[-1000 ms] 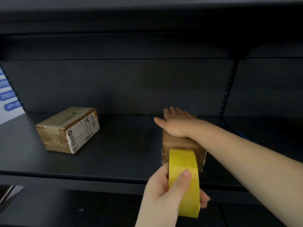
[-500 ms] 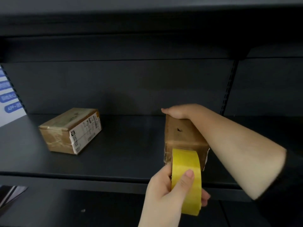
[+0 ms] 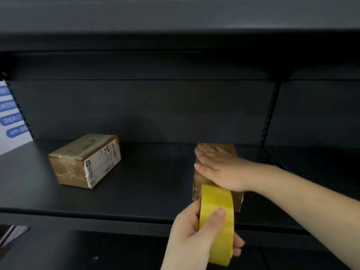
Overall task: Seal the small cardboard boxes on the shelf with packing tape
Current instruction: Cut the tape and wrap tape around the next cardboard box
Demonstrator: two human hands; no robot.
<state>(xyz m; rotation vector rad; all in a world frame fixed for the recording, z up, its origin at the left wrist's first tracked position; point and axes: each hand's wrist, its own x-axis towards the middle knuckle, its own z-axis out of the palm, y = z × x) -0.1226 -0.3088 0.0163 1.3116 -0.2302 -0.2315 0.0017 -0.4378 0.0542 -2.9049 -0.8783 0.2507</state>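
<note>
Cardboard box (image 3: 229, 151) at two o'clock: I've swung my right hand (image 3: 220, 168) back flat, fingers spread, seemingly smoothing tape, while my left hand (image 3: 196, 236) pinches the yellow roll (image 3: 217, 223)

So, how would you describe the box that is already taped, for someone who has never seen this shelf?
Look at the dark shelf and go to its left part, near the white sign with blue labels. There lies the taped box, alone and untouched. Unlike the box under the right hand, it bears a white printed label on one side.
</note>
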